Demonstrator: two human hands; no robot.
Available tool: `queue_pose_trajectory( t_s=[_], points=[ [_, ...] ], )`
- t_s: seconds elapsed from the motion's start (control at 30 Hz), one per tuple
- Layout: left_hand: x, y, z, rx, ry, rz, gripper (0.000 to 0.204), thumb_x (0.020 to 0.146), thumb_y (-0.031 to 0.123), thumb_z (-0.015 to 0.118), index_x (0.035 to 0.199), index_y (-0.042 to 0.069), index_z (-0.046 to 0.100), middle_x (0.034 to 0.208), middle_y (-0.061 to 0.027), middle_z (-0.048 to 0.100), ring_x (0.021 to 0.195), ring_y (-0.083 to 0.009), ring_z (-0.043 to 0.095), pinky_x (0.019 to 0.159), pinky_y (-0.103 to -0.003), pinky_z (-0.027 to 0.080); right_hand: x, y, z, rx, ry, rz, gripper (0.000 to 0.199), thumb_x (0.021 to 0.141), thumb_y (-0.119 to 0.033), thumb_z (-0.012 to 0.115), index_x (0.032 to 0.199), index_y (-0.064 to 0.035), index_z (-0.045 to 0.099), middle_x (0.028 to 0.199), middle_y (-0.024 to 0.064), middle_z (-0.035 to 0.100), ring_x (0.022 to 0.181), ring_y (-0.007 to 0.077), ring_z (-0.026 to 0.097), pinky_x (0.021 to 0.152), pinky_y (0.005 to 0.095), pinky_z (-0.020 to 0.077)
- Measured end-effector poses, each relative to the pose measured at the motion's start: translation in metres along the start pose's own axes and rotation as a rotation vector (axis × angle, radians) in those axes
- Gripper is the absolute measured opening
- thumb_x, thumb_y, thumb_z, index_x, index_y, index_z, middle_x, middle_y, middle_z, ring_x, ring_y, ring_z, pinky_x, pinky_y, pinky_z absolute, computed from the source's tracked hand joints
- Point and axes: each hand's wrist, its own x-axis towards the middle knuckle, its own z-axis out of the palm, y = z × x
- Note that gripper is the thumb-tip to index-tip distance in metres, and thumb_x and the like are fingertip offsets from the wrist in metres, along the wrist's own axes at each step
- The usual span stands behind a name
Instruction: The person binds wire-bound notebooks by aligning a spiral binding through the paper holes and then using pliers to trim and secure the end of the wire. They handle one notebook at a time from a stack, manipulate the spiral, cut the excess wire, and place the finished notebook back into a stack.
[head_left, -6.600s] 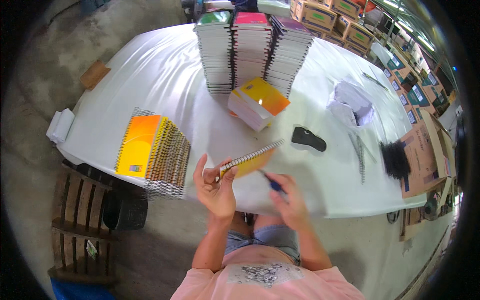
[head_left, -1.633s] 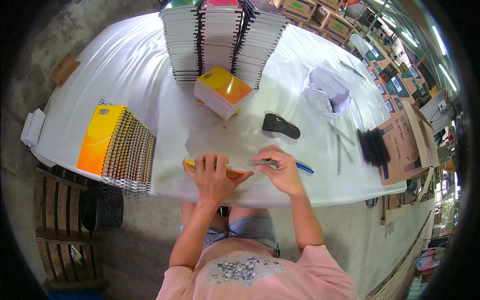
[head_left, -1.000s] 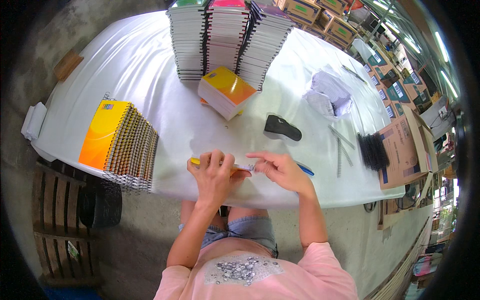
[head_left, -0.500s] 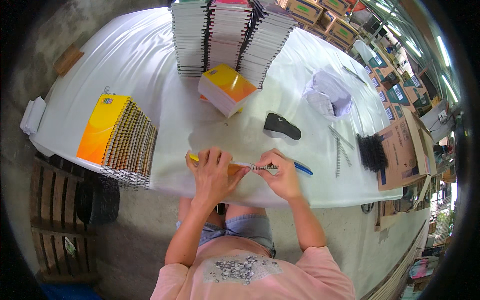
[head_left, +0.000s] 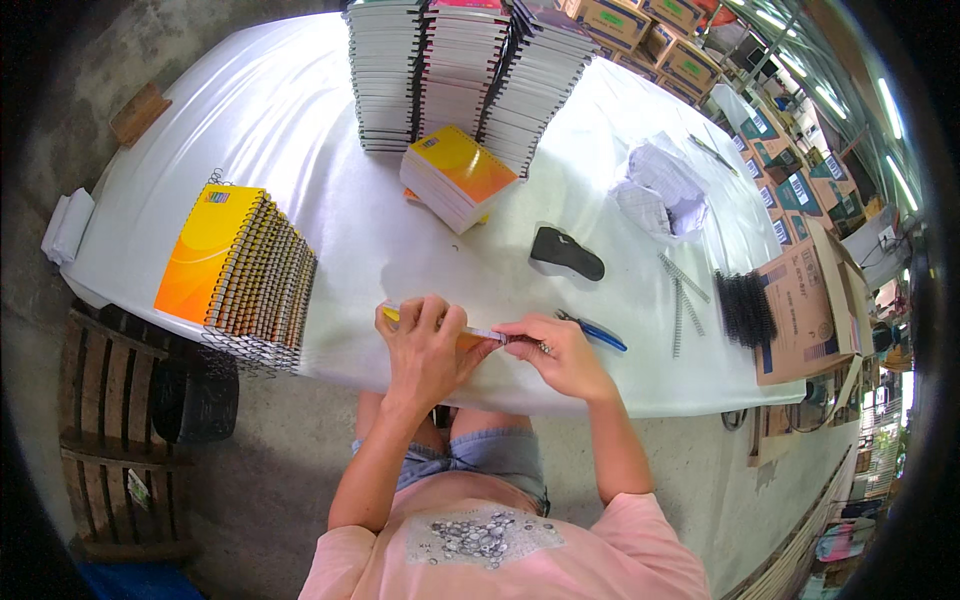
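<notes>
Near the table's front edge, my left hand (head_left: 428, 345) is closed on a small yellow-orange notebook (head_left: 467, 341), held on edge and mostly covered by the fingers. My right hand (head_left: 566, 358) pinches a dark spiral binding coil (head_left: 543, 347) at the notebook's right end. How far the coil runs through the holes is hidden. Just beyond that hand lie pliers (head_left: 604, 336) with blue handles. Further back is a black, shoe-shaped object (head_left: 566, 254).
Coil-bound yellow notebooks (head_left: 212, 250) are stacked at left. Yellow-covered page blocks (head_left: 462, 165) sit before tall notebook stacks (head_left: 385, 85). At right are loose coils (head_left: 677, 318), a crumpled white bag (head_left: 650, 185), a black coil bundle (head_left: 744, 307) and a cardboard box (head_left: 800, 305).
My right hand's fingers have shifted and straightened a little at the coil, uncovering the pliers' jaws. My left hand keeps its hold on the notebook.
</notes>
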Motion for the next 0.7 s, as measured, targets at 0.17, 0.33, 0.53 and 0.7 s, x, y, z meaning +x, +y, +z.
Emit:
queue_pose_trajectory(
  t_s=[0.17,0.33,0.53,0.7],
  points=[
    [0.002,-0.002,-0.006,-0.020,-0.014,0.005,0.043,0.063,0.044,0.075,0.079,0.011,0.053,0.089,-0.0053,0.047,0.094,-0.0276,0.042,0.084,-0.047,0.027,0.019,0.050,-0.031,-0.122,-0.122,-0.118,0.016,0.084,-0.013,0.057,0.098,-0.0090,0.063,0.114,0.0108,0.059,0.101,0.0264,0.056,0.084,0.0387,0.0439],
    [0.000,-0.006,-0.004,-0.067,0.027,0.043,0.049,0.061,0.047,0.076,0.081,0.008,0.054,0.100,-0.0090,0.048,0.097,-0.0292,0.042,0.085,-0.044,0.029,0.042,0.124,-0.061,-0.506,0.213,0.395,0.026,0.070,-0.011,0.060,0.095,-0.0122,0.052,0.114,0.0095,0.052,0.112,0.0304,0.046,0.089,0.0506,0.0357],
    [-0.004,-0.024,-0.005,-0.154,0.087,0.059,0.053,0.058,0.044,0.080,0.082,0.005,0.052,0.113,-0.0191,0.040,0.107,-0.0378,0.038,0.088,-0.048,0.034,0.039,0.073,-0.023,0.968,0.117,-0.020,0.019,0.075,-0.008,0.063,0.091,-0.0074,0.053,0.114,0.0120,0.057,0.107,0.0259,0.054,0.093,0.0365,0.0407],
    [-0.002,-0.027,-0.006,-0.226,0.041,0.086,0.053,0.060,0.043,0.079,0.082,0.004,0.051,0.115,-0.0207,0.037,0.113,-0.0416,0.034,0.093,-0.050,0.032,0.029,0.061,0.004,0.809,-0.344,0.014,0.013,0.083,-0.012,0.062,0.094,-0.0067,0.066,0.114,0.0204,0.056,0.115,0.0360,0.050,0.098,0.0449,0.0379]
  ],
)
